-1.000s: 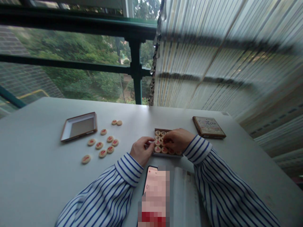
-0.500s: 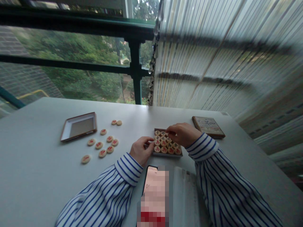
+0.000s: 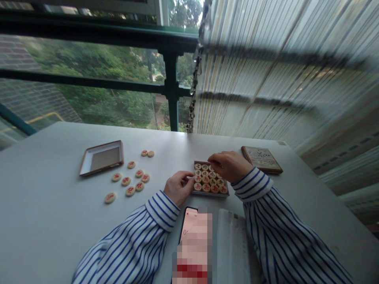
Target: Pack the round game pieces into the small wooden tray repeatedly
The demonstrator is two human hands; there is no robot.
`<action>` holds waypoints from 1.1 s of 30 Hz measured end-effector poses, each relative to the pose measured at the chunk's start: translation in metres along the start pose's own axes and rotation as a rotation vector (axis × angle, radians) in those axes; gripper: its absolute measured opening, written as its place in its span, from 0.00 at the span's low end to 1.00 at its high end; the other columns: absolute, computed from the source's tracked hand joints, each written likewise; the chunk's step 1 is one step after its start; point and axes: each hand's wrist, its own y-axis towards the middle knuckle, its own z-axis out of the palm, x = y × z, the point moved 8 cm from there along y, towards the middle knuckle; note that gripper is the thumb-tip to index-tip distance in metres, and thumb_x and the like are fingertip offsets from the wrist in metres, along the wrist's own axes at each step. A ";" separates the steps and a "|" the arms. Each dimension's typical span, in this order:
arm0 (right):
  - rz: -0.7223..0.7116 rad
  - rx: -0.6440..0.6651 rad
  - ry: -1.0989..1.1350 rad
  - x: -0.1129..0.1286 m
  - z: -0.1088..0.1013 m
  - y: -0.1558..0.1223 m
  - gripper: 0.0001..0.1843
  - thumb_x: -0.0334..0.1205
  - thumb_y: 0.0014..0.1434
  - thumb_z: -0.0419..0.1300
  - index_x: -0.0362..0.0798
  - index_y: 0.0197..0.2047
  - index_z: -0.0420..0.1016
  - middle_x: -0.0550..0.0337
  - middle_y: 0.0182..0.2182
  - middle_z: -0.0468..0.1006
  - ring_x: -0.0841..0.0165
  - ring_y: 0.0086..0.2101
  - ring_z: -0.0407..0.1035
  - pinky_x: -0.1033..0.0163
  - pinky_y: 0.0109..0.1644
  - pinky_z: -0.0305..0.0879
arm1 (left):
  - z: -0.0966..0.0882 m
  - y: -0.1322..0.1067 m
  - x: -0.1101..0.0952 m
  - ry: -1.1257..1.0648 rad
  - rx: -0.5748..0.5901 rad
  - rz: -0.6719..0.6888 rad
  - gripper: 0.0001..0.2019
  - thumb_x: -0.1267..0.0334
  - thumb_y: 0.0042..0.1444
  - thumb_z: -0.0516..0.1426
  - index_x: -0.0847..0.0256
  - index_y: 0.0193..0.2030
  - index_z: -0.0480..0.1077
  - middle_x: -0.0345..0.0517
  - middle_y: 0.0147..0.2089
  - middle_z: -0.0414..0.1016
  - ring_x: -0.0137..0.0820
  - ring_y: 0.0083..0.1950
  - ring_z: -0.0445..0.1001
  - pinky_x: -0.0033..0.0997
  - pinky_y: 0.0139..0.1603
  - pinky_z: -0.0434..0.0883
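Observation:
A shallow box (image 3: 211, 194) holds several round xiangqi pieces (image 3: 206, 187) in rows, with red and black characters facing up. My left hand (image 3: 178, 188) is at the box's left wall, thumb and forefinger curled against its edge. Over the box's far right part is my right hand (image 3: 229, 165), fingers bent and close together above the pieces. Whatever its fingertips hold, if anything, is hidden, and so are the pieces beneath it. Loose pieces (image 3: 126, 181) with red characters lie to the left of my left hand; one more (image 3: 151, 154) shows no character.
An upturned box lid (image 3: 89, 173) lies at the far left of the white table (image 3: 53, 221). A flat printed box (image 3: 262, 159) sits at the right. Near me are a phone (image 3: 189, 232) and a translucent plastic item (image 3: 232, 244). A window and string curtain stand behind.
My right hand has risen slightly off the pieces, with its fingertips drawn back from them. My left hand stays at the box's edge. The whole view has shifted a little.

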 end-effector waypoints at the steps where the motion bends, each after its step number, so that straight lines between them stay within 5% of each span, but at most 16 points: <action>1: 0.002 0.006 -0.002 0.000 0.001 0.000 0.13 0.37 0.55 0.48 0.48 0.39 0.72 0.56 0.34 0.76 0.68 0.35 0.68 0.65 0.38 0.56 | 0.000 0.000 0.000 -0.002 -0.001 0.001 0.09 0.62 0.49 0.54 0.63 0.35 0.71 0.42 0.27 0.73 0.24 0.25 0.69 0.23 0.25 0.67; 33: -0.055 -0.002 -0.020 0.015 0.005 0.000 0.14 0.39 0.57 0.47 0.48 0.40 0.72 0.56 0.33 0.76 0.68 0.34 0.68 0.64 0.37 0.57 | -0.013 -0.003 -0.012 0.071 -0.088 0.047 0.08 0.65 0.48 0.54 0.63 0.35 0.71 0.44 0.32 0.75 0.27 0.29 0.71 0.25 0.29 0.68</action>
